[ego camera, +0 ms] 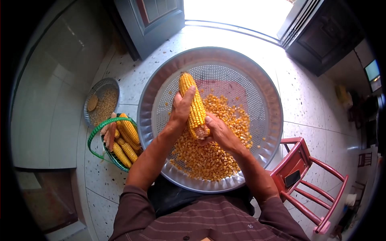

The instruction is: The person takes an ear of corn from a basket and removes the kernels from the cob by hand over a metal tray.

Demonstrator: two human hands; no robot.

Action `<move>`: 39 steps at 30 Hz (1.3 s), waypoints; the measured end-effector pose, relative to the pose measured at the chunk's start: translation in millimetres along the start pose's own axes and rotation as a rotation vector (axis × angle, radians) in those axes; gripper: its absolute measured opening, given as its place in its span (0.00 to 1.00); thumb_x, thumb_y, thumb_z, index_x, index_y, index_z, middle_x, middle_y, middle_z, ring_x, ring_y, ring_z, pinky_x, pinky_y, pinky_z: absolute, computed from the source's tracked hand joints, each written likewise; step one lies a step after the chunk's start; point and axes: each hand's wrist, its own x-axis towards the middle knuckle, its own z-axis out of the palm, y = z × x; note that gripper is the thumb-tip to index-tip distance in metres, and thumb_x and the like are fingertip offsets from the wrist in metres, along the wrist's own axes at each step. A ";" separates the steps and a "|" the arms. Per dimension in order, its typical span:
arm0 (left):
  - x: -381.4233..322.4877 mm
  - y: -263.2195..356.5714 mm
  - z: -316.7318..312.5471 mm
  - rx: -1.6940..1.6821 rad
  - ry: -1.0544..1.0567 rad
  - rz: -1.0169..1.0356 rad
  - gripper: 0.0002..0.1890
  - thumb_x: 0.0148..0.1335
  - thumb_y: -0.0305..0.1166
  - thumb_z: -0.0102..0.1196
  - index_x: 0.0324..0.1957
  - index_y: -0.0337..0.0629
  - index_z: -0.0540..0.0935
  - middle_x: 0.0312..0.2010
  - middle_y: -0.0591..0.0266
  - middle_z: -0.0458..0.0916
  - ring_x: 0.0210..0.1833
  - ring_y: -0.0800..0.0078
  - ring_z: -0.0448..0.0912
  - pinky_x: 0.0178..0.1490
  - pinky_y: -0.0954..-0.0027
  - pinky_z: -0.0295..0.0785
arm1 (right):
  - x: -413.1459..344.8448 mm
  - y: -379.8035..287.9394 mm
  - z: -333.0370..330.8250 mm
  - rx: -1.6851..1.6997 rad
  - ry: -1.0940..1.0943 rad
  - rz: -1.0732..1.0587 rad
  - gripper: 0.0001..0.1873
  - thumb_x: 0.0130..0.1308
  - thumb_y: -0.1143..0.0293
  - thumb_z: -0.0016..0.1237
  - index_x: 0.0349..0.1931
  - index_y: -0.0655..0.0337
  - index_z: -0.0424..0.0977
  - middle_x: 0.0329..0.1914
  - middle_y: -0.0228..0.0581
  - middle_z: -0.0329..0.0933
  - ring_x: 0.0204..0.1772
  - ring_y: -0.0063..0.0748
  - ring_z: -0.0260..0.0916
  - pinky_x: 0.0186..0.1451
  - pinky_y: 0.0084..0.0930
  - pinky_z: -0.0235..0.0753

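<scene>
A yellow ear of corn (194,102) is held aslant over a large round perforated metal sieve tray (211,55). My left hand (181,105) wraps around its upper half, thumb along the kernels. At the lower end, my right hand (215,128) grips the ear with the thumb near the bare butt of the cob, where kernels are gone. Beneath, loose corn kernels (208,159) are heaped in the near half of the tray. Some of the heap is hidden by my hands and forearms.
Left of the tray stands a green basket (93,132) of corn ears (128,131) and bare cobs (110,135). Behind it sits a smaller metal tray (87,113) of pale grains (107,101). At right is a red wooden chair (301,149) bearing a smartphone (292,178). An open doorway (232,15) lies ahead.
</scene>
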 end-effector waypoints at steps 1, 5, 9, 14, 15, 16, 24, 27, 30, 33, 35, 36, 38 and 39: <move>-0.2 -0.9 -0.3 0.001 -0.001 -0.002 0.20 0.76 0.47 0.53 0.46 0.36 0.76 0.30 0.63 0.79 0.26 0.79 0.79 0.28 0.76 0.78 | -0.1 -0.4 0.1 0.038 0.014 0.081 0.28 0.83 0.52 0.34 0.70 0.65 0.63 0.59 0.47 0.74 0.53 0.35 0.79 0.53 0.33 0.87; -0.7 -0.7 -0.9 0.013 0.002 -0.023 0.21 0.76 0.48 0.53 0.47 0.36 0.76 0.31 0.63 0.79 0.26 0.78 0.79 0.28 0.76 0.78 | 3.0 6.6 -13.5 0.032 -0.121 0.093 0.28 0.83 0.53 0.35 0.71 0.66 0.63 0.62 0.46 0.73 0.53 0.34 0.79 0.51 0.31 0.87; 1.1 -0.6 -1.1 -0.019 -0.011 -0.049 0.21 0.75 0.48 0.55 0.48 0.36 0.76 0.31 0.63 0.79 0.27 0.79 0.79 0.28 0.75 0.78 | 1.1 2.2 -16.6 0.011 -0.174 0.021 0.29 0.83 0.52 0.37 0.71 0.66 0.63 0.62 0.45 0.73 0.54 0.34 0.80 0.48 0.30 0.88; -0.6 -0.6 -0.3 -0.004 -0.008 -0.025 0.21 0.75 0.47 0.55 0.48 0.36 0.75 0.32 0.63 0.79 0.27 0.78 0.79 0.29 0.75 0.78 | 0.1 -9.6 -10.7 0.052 -0.157 0.041 0.31 0.81 0.50 0.40 0.70 0.67 0.63 0.58 0.48 0.74 0.53 0.37 0.81 0.48 0.32 0.89; -1.3 -1.3 -0.2 0.012 0.008 -0.033 0.20 0.75 0.47 0.56 0.49 0.36 0.75 0.32 0.63 0.78 0.27 0.78 0.79 0.29 0.75 0.78 | -0.3 -13.4 -8.3 -0.101 -0.137 0.082 0.31 0.80 0.49 0.40 0.68 0.68 0.64 0.56 0.49 0.74 0.51 0.37 0.82 0.48 0.32 0.89; -1.6 -1.8 -1.2 0.011 0.010 -0.034 0.20 0.75 0.47 0.56 0.49 0.36 0.75 0.32 0.63 0.78 0.27 0.78 0.79 0.29 0.75 0.78 | -0.7 -15.4 -6.7 -0.254 -0.116 0.122 0.32 0.80 0.47 0.41 0.67 0.68 0.64 0.54 0.50 0.75 0.49 0.38 0.82 0.47 0.33 0.89; -2.9 3.1 -3.3 -0.028 -0.076 -0.078 0.30 0.74 0.49 0.55 0.61 0.29 0.67 0.41 0.55 0.77 0.38 0.72 0.80 0.39 0.72 0.80 | -0.5 -1.4 -14.9 -0.073 -0.147 0.043 0.31 0.80 0.48 0.38 0.67 0.68 0.64 0.53 0.51 0.75 0.45 0.39 0.84 0.48 0.34 0.89; -3.7 3.0 -3.7 -0.001 -0.074 -0.082 0.30 0.75 0.49 0.54 0.62 0.29 0.67 0.41 0.56 0.77 0.39 0.73 0.80 0.39 0.71 0.80 | -0.8 0.4 -15.2 -0.036 -0.150 0.037 0.33 0.80 0.48 0.38 0.69 0.68 0.62 0.55 0.52 0.75 0.44 0.38 0.83 0.48 0.33 0.89; -4.1 1.4 -2.8 0.027 -0.045 -0.072 0.32 0.74 0.51 0.54 0.61 0.29 0.67 0.42 0.54 0.78 0.40 0.71 0.80 0.40 0.71 0.80 | -0.9 -4.1 -11.1 -0.081 -0.119 0.063 0.32 0.80 0.48 0.40 0.68 0.68 0.62 0.52 0.50 0.75 0.42 0.36 0.83 0.44 0.31 0.88; -2.6 -4.4 -1.8 0.134 0.001 -0.052 0.34 0.73 0.53 0.55 0.62 0.29 0.67 0.44 0.52 0.79 0.42 0.69 0.81 0.41 0.71 0.80 | -2.7 -14.5 1.6 -0.207 -0.041 0.122 0.28 0.79 0.48 0.43 0.61 0.67 0.65 0.45 0.45 0.77 0.37 0.31 0.82 0.38 0.28 0.85; -3.2 -5.9 -3.1 0.150 -0.017 -0.026 0.36 0.72 0.56 0.55 0.61 0.28 0.67 0.45 0.50 0.79 0.43 0.68 0.82 0.42 0.70 0.81 | -3.5 -14.1 5.5 -0.281 0.014 0.158 0.26 0.78 0.48 0.44 0.56 0.65 0.66 0.40 0.41 0.77 0.34 0.28 0.81 0.34 0.26 0.83; -5.2 -2.6 -1.7 0.144 -0.016 -0.040 0.36 0.72 0.55 0.55 0.61 0.28 0.67 0.45 0.50 0.79 0.42 0.68 0.82 0.41 0.70 0.81 | -3.7 -13.0 5.5 -0.276 0.010 0.123 0.23 0.78 0.50 0.45 0.53 0.64 0.66 0.37 0.39 0.76 0.32 0.27 0.79 0.33 0.25 0.81; -5.9 -1.6 0.0 0.138 -0.015 -0.054 0.35 0.72 0.55 0.56 0.60 0.28 0.67 0.44 0.50 0.78 0.41 0.68 0.82 0.40 0.69 0.81 | -4.0 -13.1 2.8 -0.271 0.006 0.089 0.21 0.78 0.51 0.45 0.50 0.62 0.65 0.33 0.36 0.75 0.29 0.25 0.78 0.31 0.25 0.79; -5.0 -2.0 -0.2 0.132 -0.018 -0.038 0.35 0.72 0.54 0.56 0.60 0.28 0.68 0.44 0.50 0.79 0.40 0.69 0.82 0.40 0.69 0.81 | -3.7 -14.7 -1.3 -0.290 -0.034 0.093 0.20 0.77 0.53 0.45 0.52 0.63 0.65 0.34 0.37 0.76 0.30 0.26 0.79 0.31 0.25 0.80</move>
